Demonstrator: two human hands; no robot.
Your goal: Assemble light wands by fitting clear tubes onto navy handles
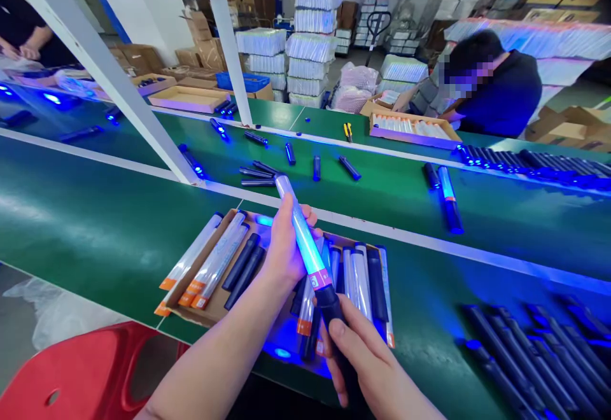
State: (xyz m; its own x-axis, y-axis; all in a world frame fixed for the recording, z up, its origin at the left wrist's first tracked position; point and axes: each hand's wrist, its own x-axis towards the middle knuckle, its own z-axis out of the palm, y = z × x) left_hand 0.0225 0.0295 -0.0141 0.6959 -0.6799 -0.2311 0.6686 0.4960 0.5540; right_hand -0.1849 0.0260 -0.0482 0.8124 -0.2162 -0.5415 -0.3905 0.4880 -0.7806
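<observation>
A light stick (306, 242), its clear tube glowing blue above a black handle, is tilted in front of me between both hands. My left hand (284, 248) is closed around the tube. Lower down, my right hand (360, 340) grips the black handle, just below an orange-pink band. Under my hands lies a shallow cardboard box (205, 316) with clear tubes (222, 258) and black handles (242, 261) in it. My forearms and hands hide part of that box.
Several black handles (534, 356) lie in a pile at the right. Across a white rail, a lit stick (449, 197) and loose handles rest on the green conveyor (391, 188). Opposite sits a co-worker (501, 92) beside a box of tubes (415, 130). A red stool (71, 369) stands lower left.
</observation>
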